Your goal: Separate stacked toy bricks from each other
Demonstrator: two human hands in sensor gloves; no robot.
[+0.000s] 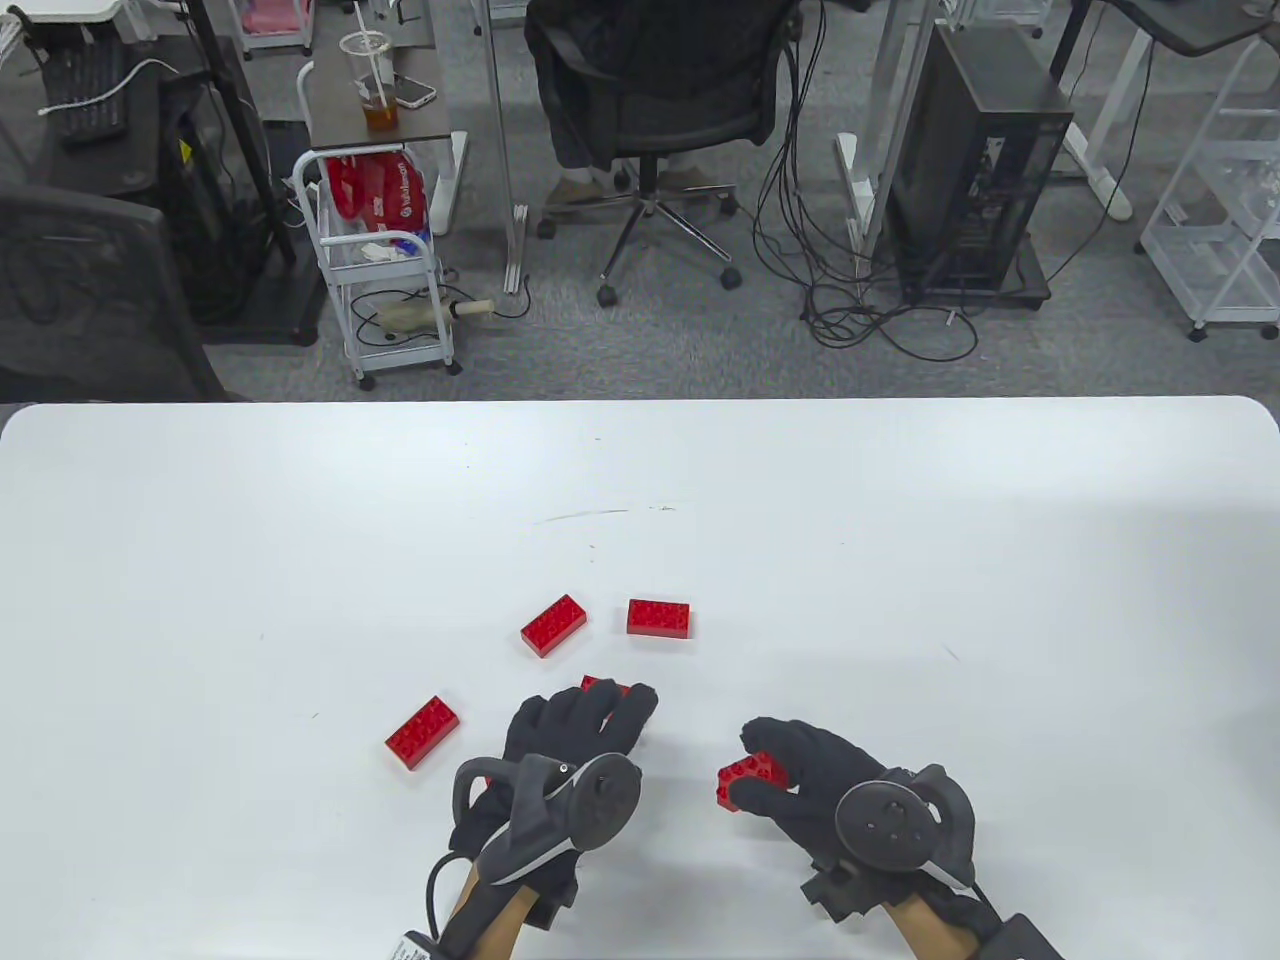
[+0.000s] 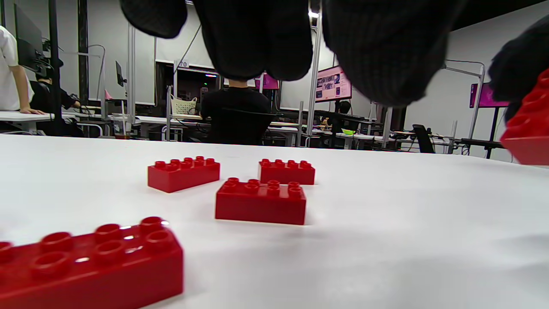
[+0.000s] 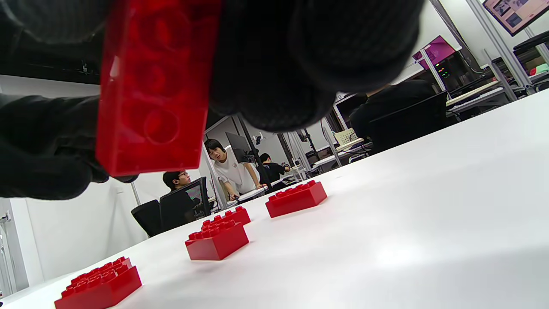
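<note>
On the white table, the leftmost red brick lies alone, studs up, near the left hand. Farther back, two more red bricks lie flat and apart: an angled one and a straighter one to its right. The left hand hovers with fingers spread and hanging loose above a fourth brick; in the left wrist view it holds nothing, and the brick rests free on the table. On the right, the right hand is curled around a fifth brick, thumb and fingers gripping it, lifted above the table. Behind the table stand an office chair and a computer tower.
</note>
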